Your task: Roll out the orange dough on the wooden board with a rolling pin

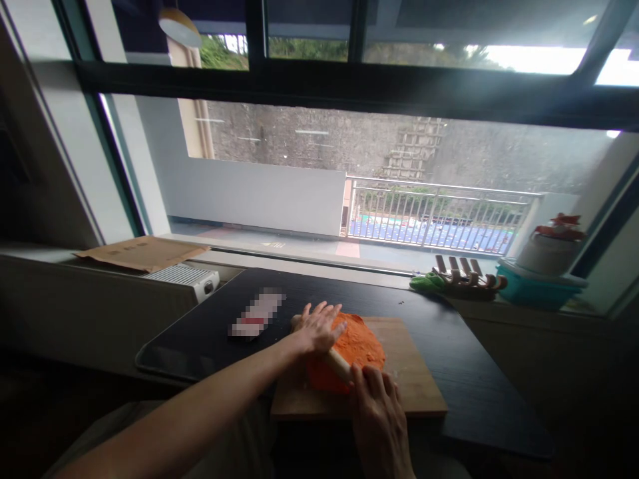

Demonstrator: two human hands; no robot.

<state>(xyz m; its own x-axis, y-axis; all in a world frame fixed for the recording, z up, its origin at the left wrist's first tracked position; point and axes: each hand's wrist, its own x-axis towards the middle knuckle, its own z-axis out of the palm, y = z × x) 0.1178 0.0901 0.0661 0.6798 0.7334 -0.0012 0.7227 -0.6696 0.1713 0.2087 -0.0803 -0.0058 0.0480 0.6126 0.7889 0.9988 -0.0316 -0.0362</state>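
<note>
- The left hand (319, 329) is flat, with straight fingers spread a little apart; it lies over the far part of the rolling pin (338, 364).
- The right hand (377, 399) is at the near end of the same rolling pin, with its fingers bent over it. This end is hidden under the hand, so one cannot tell how firmly it is held.
- The rolling pin is pale and lies slantwise across the orange dough (362, 342), from far left to near right.
- The dough is a flat, rounded sheet, with a slightly rough top. It shows on both sides of the rolling pin, and the larger visible part is on the right side.
- Under the dough is a wooden board (419, 386); its right part is bare except for some pale traces.
- The board rests on a dark surface (464, 386), near the edge closest to the person.
- Left of the board, on the same surface, lies a blurred object (257, 316), which cannot be recognised.
- Beyond, at the left, a brown paper sheet (144, 253) lies partly above a white ribbed unit (207, 286).
- At the right, near the window, there are a green item (426, 283) and a teal box (542, 286).
</note>
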